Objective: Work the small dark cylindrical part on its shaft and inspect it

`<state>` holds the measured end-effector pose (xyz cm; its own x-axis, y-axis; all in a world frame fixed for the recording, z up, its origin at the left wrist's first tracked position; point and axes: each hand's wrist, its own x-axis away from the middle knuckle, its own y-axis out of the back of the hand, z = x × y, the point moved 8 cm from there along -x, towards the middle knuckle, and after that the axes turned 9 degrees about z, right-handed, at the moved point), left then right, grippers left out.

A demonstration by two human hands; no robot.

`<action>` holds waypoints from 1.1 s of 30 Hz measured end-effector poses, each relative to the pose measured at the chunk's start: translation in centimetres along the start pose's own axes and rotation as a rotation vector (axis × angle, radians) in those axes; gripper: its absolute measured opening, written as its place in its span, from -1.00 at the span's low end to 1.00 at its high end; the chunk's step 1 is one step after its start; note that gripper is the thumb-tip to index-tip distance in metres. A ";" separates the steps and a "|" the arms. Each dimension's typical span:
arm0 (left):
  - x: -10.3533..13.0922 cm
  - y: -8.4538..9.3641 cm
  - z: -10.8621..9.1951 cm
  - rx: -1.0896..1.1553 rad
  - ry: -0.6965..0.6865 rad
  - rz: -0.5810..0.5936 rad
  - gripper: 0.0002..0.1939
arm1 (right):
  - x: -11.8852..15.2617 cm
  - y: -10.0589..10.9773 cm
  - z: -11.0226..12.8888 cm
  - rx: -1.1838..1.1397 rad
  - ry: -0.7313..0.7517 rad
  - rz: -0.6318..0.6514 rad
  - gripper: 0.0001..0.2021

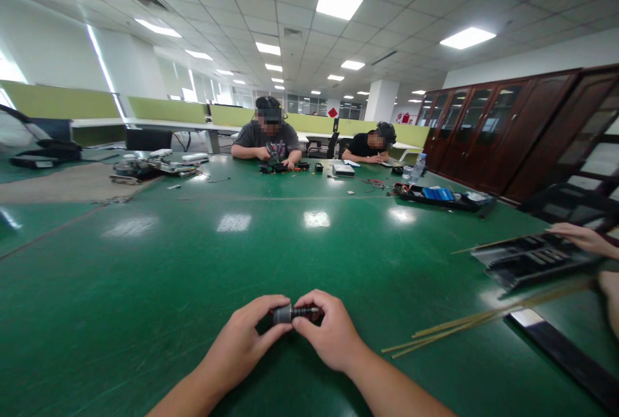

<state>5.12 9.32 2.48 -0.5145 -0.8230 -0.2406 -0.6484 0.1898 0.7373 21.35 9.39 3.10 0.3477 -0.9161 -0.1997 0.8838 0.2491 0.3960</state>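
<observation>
Between my two hands is a small, dark cylindrical metal part, with a wide grey barrel on the left and a narrower, ridged black shaft on the right. Its exact kind does not show. The thumb and fingers of my left hand are closed round the barrel end. My right hand pinches the shaft end, its thumb beneath and forefinger above. The part lies roughly level, a little above the green tabletop. My fingers hide both of its ends in part.
To the right, a nearby person's hand touches a black slotted panel; thin yellowish rods and a long black bar lie closer. Two people work across the table. A black tray and a bottle stand far right, dismantled devices far left.
</observation>
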 end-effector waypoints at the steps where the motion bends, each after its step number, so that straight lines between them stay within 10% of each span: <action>1: 0.0 0.0 0.1 -0.002 0.003 0.000 -0.67 | 0.0 0.0 0.0 -0.001 -0.002 0.001 -0.87; 33: 0.1 -0.2 0.6 -0.047 0.039 -0.008 -0.66 | -0.1 0.0 -0.6 -0.014 -0.030 0.003 -0.90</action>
<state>4.84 9.54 1.91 -0.4867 -0.8446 -0.2230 -0.6250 0.1584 0.7644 21.48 9.65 2.55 0.3406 -0.9244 -0.1717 0.8874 0.2558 0.3834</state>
